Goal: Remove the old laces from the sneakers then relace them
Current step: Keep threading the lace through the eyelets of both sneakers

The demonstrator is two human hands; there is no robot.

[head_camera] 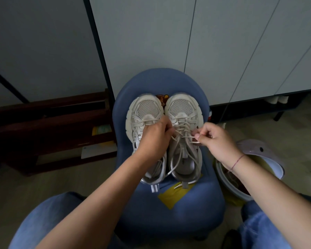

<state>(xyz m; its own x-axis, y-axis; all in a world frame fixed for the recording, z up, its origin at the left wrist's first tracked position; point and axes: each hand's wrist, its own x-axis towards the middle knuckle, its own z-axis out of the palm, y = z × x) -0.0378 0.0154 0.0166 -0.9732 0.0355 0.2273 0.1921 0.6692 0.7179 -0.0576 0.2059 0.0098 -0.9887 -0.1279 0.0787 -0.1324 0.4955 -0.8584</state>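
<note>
Two off-white sneakers stand side by side, toes away from me, on a blue chair seat (190, 203). The left sneaker (144, 112) is partly hidden under my left hand (154, 139), whose curled fingers reach across and pinch the lace at the right sneaker's (184, 112) left eyelets. My right hand (215, 139) pinches the same cream lace (186, 136) between thumb and forefinger at the right eyelets. The lace crosses loosely over the tongue, and its free ends trail down past the heel.
A yellow paper (171, 194) lies on the seat near the heels. A white bin (248, 177) with a swing lid stands to the right of the chair. Dark wooden furniture (48, 126) sits at the left, pale cabinet panels (205, 51) behind. My denim-clad knees (48, 221) frame the bottom.
</note>
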